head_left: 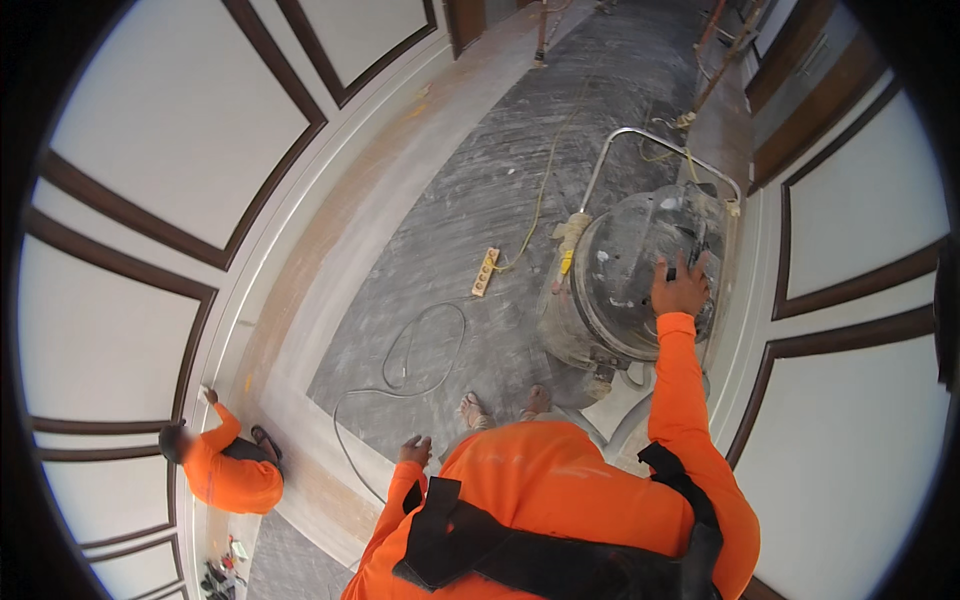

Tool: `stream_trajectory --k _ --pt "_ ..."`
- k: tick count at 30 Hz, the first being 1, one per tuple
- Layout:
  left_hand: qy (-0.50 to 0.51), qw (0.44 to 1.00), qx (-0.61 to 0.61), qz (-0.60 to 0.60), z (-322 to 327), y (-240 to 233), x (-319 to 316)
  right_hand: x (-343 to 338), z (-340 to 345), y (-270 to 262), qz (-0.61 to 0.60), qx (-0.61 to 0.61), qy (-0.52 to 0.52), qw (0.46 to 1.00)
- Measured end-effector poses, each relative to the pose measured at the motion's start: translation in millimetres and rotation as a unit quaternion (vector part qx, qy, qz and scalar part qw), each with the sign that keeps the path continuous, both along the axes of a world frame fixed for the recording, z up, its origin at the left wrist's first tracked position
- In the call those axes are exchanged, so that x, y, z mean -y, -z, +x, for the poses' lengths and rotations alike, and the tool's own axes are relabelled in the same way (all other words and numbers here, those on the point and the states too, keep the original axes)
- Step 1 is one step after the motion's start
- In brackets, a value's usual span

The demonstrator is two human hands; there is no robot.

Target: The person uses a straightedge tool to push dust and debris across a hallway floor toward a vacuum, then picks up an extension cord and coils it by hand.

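Observation:
A large, dust-covered drum vacuum cleaner (619, 277) stands to my front right beside the wall. My right hand (681, 289) lies over its dark lid with the fingers spread, close to a black part on top. Whether the fingertips press anything is hidden. The vacuum's bent metal push handle (667, 139) rises on the far side. Lower down, a grey hose (630, 420) curves along the floor near my bare feet (472, 409). My left hand (415, 450) hangs low at my side, fingers slightly apart, with nothing seen in it.
A power strip (485, 271) with a yellow cord lies on the dusty grey floor. Grey cable (405, 390) loops nearby. At left, a co-worker in orange (232, 480) crouches by the panelled wall, near small items (221, 577). Scaffold legs (720, 67) stand ahead.

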State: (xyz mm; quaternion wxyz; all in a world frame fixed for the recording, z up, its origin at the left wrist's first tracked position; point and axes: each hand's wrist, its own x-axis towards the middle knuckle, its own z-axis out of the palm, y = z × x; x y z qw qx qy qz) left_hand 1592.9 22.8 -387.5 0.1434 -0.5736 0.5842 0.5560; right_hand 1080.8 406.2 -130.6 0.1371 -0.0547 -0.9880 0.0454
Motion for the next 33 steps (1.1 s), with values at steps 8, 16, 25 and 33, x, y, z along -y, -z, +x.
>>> stream_trajectory --k 8,16,25,33 --pt "-0.02 0.997 -0.059 -0.041 -27.5 -11.7 -10.9 24.2 -15.8 -17.6 0.073 0.04 -0.008 0.996" --pt "0.028 0.988 0.1 -0.116 24.0 -48.1 -27.1 87.4 -7.4 -13.1 0.302 0.233 -0.28 0.881" --pt "-0.108 0.983 0.127 -0.079 85.5 -64.0 -117.8 95.5 -6.5 -13.8 0.332 0.264 -0.266 0.866" --pt "-0.097 0.979 0.144 -0.105 118.8 -24.7 -142.0 95.3 -10.2 -36.6 0.323 0.264 -0.268 0.868"
